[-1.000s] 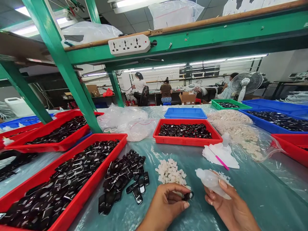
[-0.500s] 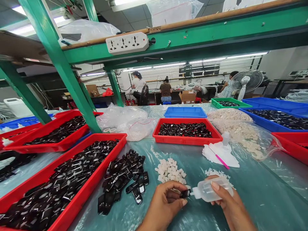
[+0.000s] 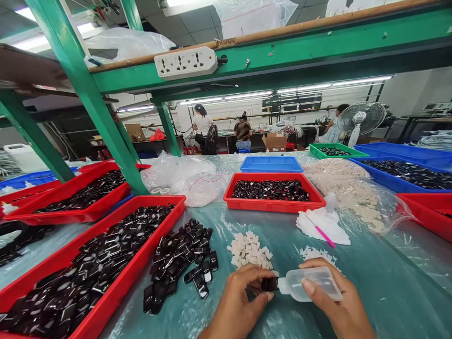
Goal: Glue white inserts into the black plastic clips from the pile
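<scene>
My left hand (image 3: 238, 301) pinches a small black plastic part (image 3: 270, 284) between thumb and fingers, low in the middle of the view. My right hand (image 3: 335, 306) is wrapped round a small clear squeeze bottle (image 3: 309, 283) lying sideways, its nozzle touching the black part. Just left of my hands lies a loose pile of black parts (image 3: 181, 259) on the green plastic sheet. A heap of small white pieces (image 3: 249, 250) sits right behind my left hand, and a thinner scatter of white pieces (image 3: 316, 253) behind the bottle.
A long red tray (image 3: 148, 252) of black parts runs along the left. Another red tray (image 3: 273, 205) stands behind, a blue tray (image 3: 271, 165) beyond it. White tissue with a pink stick (image 3: 323, 226), bags of white pieces (image 3: 353, 193), green frame posts, a fan, people at far benches.
My right hand has tipped the bottle from nozzle-up-left to lying flat, and brought its nozzle onto the black part in my left hand. The view has dropped slightly.
</scene>
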A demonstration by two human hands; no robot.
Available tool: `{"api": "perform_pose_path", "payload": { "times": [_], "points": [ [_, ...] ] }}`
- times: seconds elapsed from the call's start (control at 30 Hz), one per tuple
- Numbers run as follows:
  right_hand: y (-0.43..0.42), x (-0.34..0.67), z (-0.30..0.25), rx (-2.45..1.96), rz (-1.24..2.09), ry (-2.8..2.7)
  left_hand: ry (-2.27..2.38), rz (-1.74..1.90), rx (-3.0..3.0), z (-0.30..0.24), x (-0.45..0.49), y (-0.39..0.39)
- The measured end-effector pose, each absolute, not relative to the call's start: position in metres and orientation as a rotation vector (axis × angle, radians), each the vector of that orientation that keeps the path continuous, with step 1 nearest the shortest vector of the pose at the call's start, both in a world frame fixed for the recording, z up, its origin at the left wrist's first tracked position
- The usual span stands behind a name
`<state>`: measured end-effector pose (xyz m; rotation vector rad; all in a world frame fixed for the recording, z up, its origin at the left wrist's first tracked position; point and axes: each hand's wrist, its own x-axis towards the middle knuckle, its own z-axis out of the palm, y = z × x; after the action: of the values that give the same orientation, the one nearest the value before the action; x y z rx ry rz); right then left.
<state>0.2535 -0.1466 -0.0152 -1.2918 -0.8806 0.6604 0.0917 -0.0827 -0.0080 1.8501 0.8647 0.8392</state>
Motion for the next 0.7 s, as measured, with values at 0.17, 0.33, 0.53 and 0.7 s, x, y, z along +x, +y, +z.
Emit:
{"api": "perform_pose_path", "payload": {
  "times": [0.17, 0.33, 0.53, 0.7],
  "points": [
    [-0.1469, 0.2525, -0.0139, -1.315, 0.614, -0.87, 0.89, 0.821, 1.886, -0.0078, 0.0914, -0.083],
    [-0.1475, 0.2522, -0.0123, -1.338, 0.564, -0.88, 0.904, 0.795, 1.917, -0.0056, 0.091, -0.0828],
    [-0.1481, 0.2535, -0.0118, -1.351, 0.56, -0.908, 0.923, 0.785, 1.95, -0.0037, 0.0903, -0.084],
    [-0.1485, 0.2548, -0.0141, -1.333, 0.582, -0.911, 0.91, 0.79, 1.965, -0.0042, 0.0902, -0.0846]
  ]
}}
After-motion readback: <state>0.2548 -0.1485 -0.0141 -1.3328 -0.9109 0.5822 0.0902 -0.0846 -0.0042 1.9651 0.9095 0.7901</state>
